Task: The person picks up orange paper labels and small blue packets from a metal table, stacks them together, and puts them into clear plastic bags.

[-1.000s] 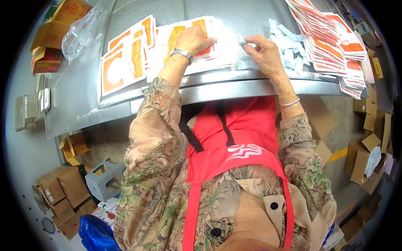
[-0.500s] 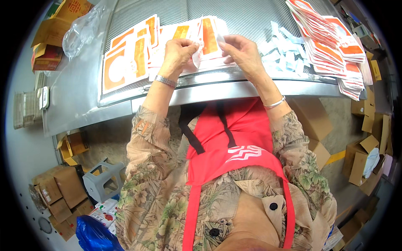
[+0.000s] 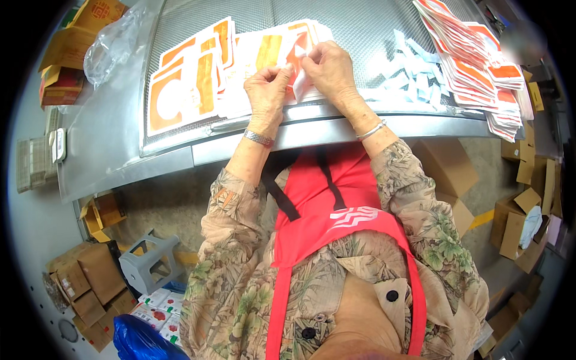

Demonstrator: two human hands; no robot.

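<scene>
My left hand [image 3: 268, 93] pinches the left side of an orange-and-white printed paper piece [image 3: 300, 49], fingertips closed on its near part. My right hand [image 3: 331, 72] grips the same piece from the right, thumb and forefinger pressed together near a white folded edge. Both hands are close together above a spread of like printed pieces [image 3: 259, 51] on the metal mesh tabletop [image 3: 252, 15]. What exactly lies between the fingertips is partly hidden. Left of my hands, more orange-and-white pieces [image 3: 186, 90] lie overlapping.
Small pale blue-white strips [image 3: 414, 72] lie heaped to the right. Beyond them stand tall stacks of printed pieces [image 3: 471, 66] at the table's right end. A clear plastic bag [image 3: 117, 48] rests at the left. Below are a grey stool [image 3: 150, 261] and cardboard boxes [image 3: 519, 228].
My hands have come closer together, the left moving right and slightly nearer, the right shifting left. The paper piece between them now stands more raised and bent.
</scene>
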